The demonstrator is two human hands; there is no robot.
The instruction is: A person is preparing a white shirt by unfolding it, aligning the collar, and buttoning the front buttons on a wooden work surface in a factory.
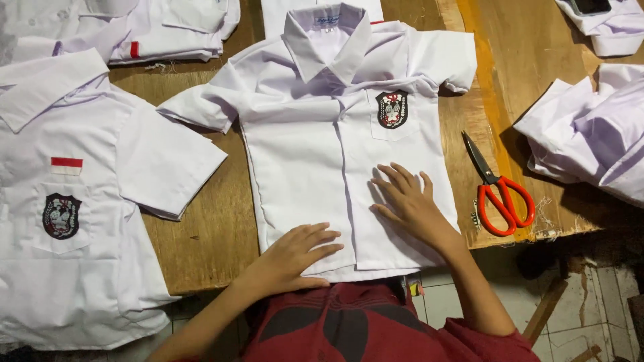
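Cotton shirts, white and short-sleeved, cover most of a rough wooden table (215, 234) with a scratched, grainy top. Far to the left of both hands lies a spread school shirt (80, 221), its stiff pointed collar flat, a small red-and-white striped patch above a dark shield-shaped badge on the chest pocket. Beyond it, up and left of the hands, sits a folded shirt stack (168, 27), soft-edged and layered.

The left hand (295, 255) rests palm down, fingers spread and flat, gripping nothing, on the lower hem of the centre shirt (322, 134). This smooth white shirt lies face up directly under both hands, buttoned front closed, sleeves splayed out to either side, collar pointing away from the person, with a dark shield badge on its square pocket just above the right hand. The right hand (409, 201) is likewise open and flat, fingers fanned, pressing the cloth below that pocket, just beside the left hand but not touching it.

Right of the right hand, near the table's edge, lie orange-handled scissors (500, 191) with closed, dark metal blades and rounded plastic loops. Farther right sits a crumpled shirt pile (590, 134), loosely folded and creased.
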